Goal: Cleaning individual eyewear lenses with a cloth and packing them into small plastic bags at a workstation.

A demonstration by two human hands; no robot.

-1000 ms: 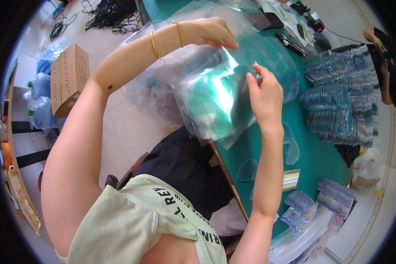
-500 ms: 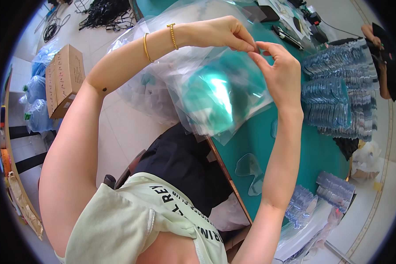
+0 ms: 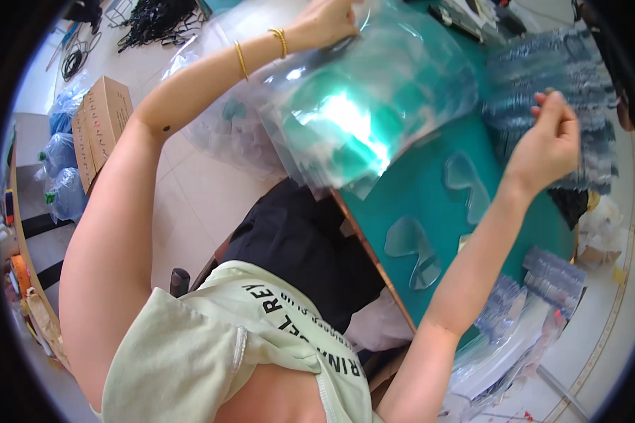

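Note:
A glossy pile of clear plastic film, sheets or bags (image 3: 409, 92), covers the far part of the teal table. Over its far edge my left hand (image 3: 328, 25) is closed, fingers curled down; what lies in them is hidden, and a dark patch shows just below. My right hand (image 3: 549, 144) is closed too, held up in front of rows of stacked clear plastic pieces (image 3: 522, 74), its fingertips drawn together; I cannot make out anything in them. Two loose clear curved plastic pieces, one (image 3: 466, 180) farther and one (image 3: 413, 247) nearer, lie on the table.
More stacked clear pieces (image 3: 554, 278) stand at the near right, by plastic wrapping (image 3: 487, 377). The table's wooden edge (image 3: 374, 257) runs along my lap. On the floor at left are a cardboard box (image 3: 106, 127), large bottles (image 3: 67, 190) and black straps (image 3: 159, 25).
My hands, together before over the plastic film, have parted. The right swung right toward the stacks; the left shifted left and away. A second loose piece on the table has come into sight.

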